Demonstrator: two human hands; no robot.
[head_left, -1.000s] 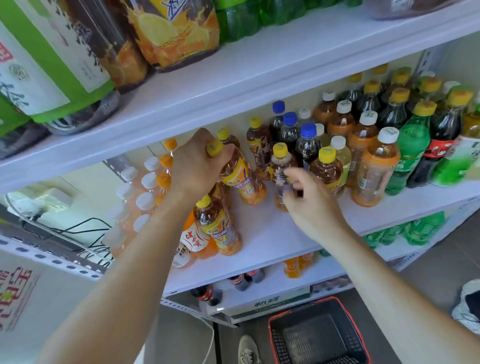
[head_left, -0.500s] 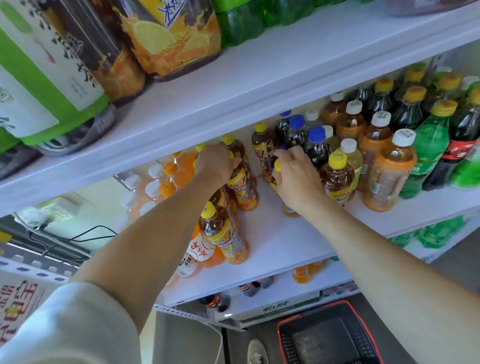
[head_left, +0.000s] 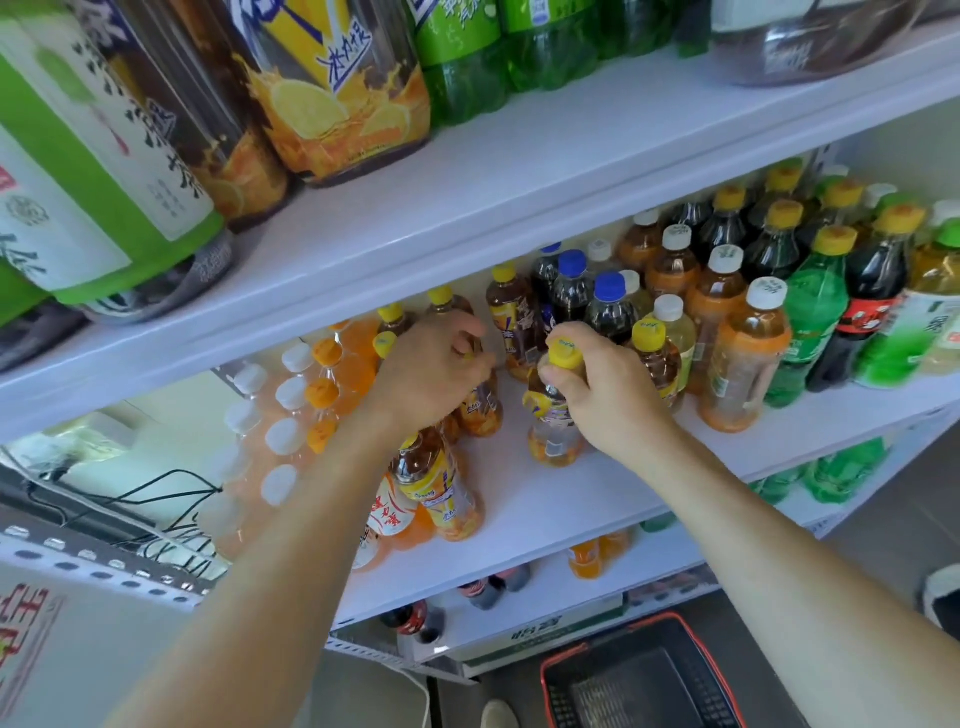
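Observation:
Small iced-tea bottles with yellow caps stand on the white middle shelf (head_left: 571, 499). My right hand (head_left: 597, 384) grips the neck of one tea bottle (head_left: 553, 436), which stands upright on the shelf, its yellow cap showing above my fingers. My left hand (head_left: 431, 379) curls round the top of another tea bottle (head_left: 480, 410) just to the left; its cap is hidden under my fingers. A third tea bottle (head_left: 441, 493) stands near the shelf's front edge, below my left wrist.
Orange-drink bottles (head_left: 332, 384) fill the shelf's left end. Blue-capped dark sodas (head_left: 597, 301), white-capped tea bottles (head_left: 743, 358) and green bottles (head_left: 810, 322) crowd the right. Large bottles (head_left: 332, 93) stand on the shelf above. A red-rimmed black basket (head_left: 639, 680) sits on the floor.
My right hand reached to a yellow-capped bottle, gripped its neck and drew it forward and apart from the row. My left hand moved its bottle from tilted to standing on the shelf.

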